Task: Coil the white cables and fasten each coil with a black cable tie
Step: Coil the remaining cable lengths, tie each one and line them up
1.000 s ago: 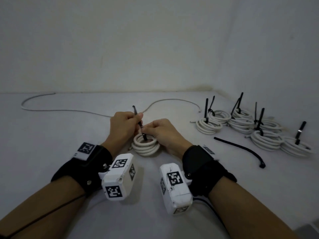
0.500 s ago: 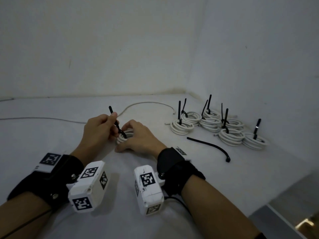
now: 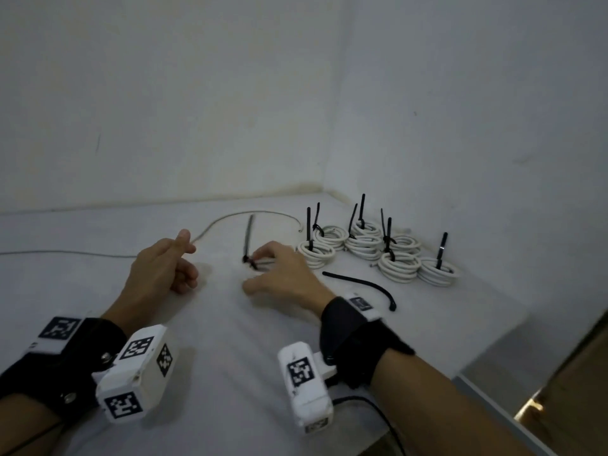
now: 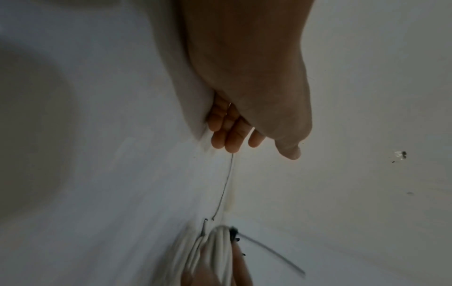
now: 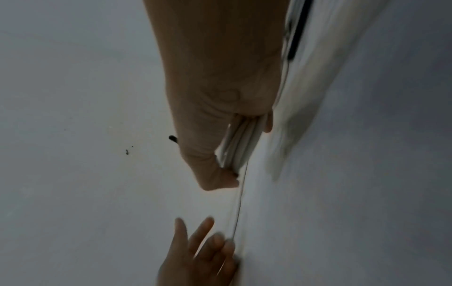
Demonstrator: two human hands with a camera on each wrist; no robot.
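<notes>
My right hand [image 3: 260, 273] grips a white cable coil [image 5: 234, 143] low over the table, and its fingers hide most of the coil in the head view. A black cable tie [image 3: 248, 238] is cinched round the coil, its tail standing upright. In the left wrist view the coil [image 4: 217, 249] shows blurred at the bottom edge. My left hand [image 3: 184, 258] hovers to the left, apart from the coil, fingers loose and holding nothing. A long uncoiled white cable [image 3: 230, 218] lies on the table behind both hands.
Several tied white coils [image 3: 375, 248] with upright black tie tails sit grouped at the back right near the wall corner. One loose black cable tie [image 3: 362, 284] lies in front of them. The table's right edge [image 3: 493, 350] drops off beyond my right forearm.
My left hand has let go of the tie's tail and drawn away to the left. My right hand has moved the tied coil rightward. The view has swung to the right.
</notes>
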